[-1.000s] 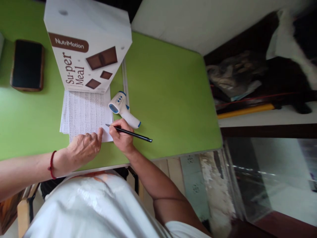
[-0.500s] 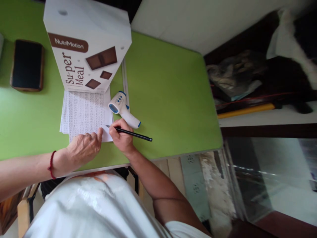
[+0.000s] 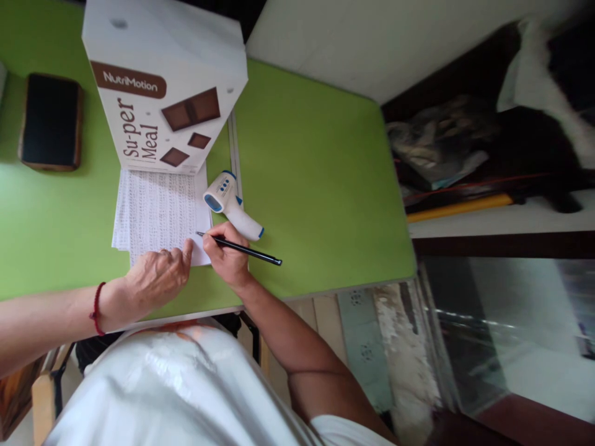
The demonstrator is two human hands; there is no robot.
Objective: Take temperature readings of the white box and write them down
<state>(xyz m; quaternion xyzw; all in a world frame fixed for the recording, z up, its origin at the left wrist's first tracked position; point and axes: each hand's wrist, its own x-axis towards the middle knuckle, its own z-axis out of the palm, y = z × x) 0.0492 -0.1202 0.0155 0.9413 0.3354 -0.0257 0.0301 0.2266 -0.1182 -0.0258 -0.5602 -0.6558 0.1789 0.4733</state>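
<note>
One black pen (image 3: 256, 253) is clamped in the fingers of the right hand (image 3: 227, 255), its tip at the lower right of the written sheets (image 3: 162, 207). The left hand (image 3: 160, 277) rests on their near edge, fingers curled and partly hidden; cannot tell whether together. A white thermometer (image 3: 240, 218) lies just beside the right hand on the green table (image 3: 320, 179)

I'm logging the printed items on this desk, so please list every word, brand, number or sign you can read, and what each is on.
"NutriMotion": on the brown band of the white box
"Su-per Meal": on the same box, running sideways below the band
Rows of characters on the paper sheets: too small to read
Markings on the pistol-shaped white-and-blue device: too small to read
</note>
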